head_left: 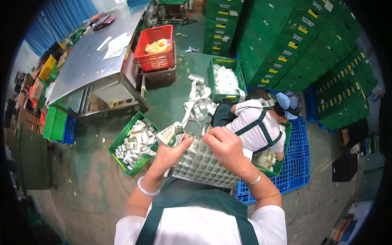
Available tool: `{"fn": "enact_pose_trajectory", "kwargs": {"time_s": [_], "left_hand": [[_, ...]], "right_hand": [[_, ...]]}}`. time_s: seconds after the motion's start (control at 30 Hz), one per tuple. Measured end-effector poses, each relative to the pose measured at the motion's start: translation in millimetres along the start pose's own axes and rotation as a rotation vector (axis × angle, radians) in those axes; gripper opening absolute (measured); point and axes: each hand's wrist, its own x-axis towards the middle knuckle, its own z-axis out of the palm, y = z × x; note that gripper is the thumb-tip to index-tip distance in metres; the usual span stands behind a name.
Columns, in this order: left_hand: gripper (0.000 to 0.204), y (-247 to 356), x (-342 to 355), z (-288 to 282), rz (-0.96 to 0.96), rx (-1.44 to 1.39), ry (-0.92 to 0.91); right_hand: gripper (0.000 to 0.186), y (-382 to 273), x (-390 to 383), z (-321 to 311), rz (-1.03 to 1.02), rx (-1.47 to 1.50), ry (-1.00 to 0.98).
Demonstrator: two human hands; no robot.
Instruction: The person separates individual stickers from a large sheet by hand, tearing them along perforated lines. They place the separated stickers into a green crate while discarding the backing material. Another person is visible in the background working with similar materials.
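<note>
My left hand (173, 152) is closed with its thumb up, gripping a white-and-green printed packet (171, 134). Beside it, my right hand (226, 148) is pinched at the fingertips; what it holds is too small to make out. Both hands are above a sheet of small labels (196, 163) in repeated rows, which lies across my lap. Beyond my fingers, a long white strip (195, 102) curls in loops on the floor. A green crate (117, 143) full of white-and-green packets (138, 143) stands to the left.
At right, a co-worker (261, 122) bends over a green crate (286, 143) beside a blue pallet (298, 159). Another green crate (229, 63) holds white strips. A red basket (143, 41) stands by a metal table (90, 61). Tall green crate stacks (277, 36) rise behind.
</note>
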Motion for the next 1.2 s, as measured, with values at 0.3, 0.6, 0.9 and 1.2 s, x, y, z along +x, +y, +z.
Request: {"fn": "enact_pose_trajectory", "kwargs": {"time_s": [0.3,0.6,0.9,1.2], "left_hand": [[0.012,-5.4,-5.8,-13.1,0.14,0.1,0.017],[0.012,-4.8,2.0,-55.7,0.033,0.017,-0.014],[0.019,-4.7,2.0,-75.3,0.088,0.151,-0.145],[0.005,57.6,-21.2,-126.0,0.603,0.383,-0.589]], "right_hand": [[0.015,-14.2,16.3,3.0,0.149,0.17,-0.058],[0.013,-30.4,23.0,9.7,0.148,0.235,-0.093],[0.008,-53.1,62.2,8.2,-0.304,-0.318,-0.305],[0.019,-54.9,36.7,-100.2,-0.056,0.265,0.335]]}}
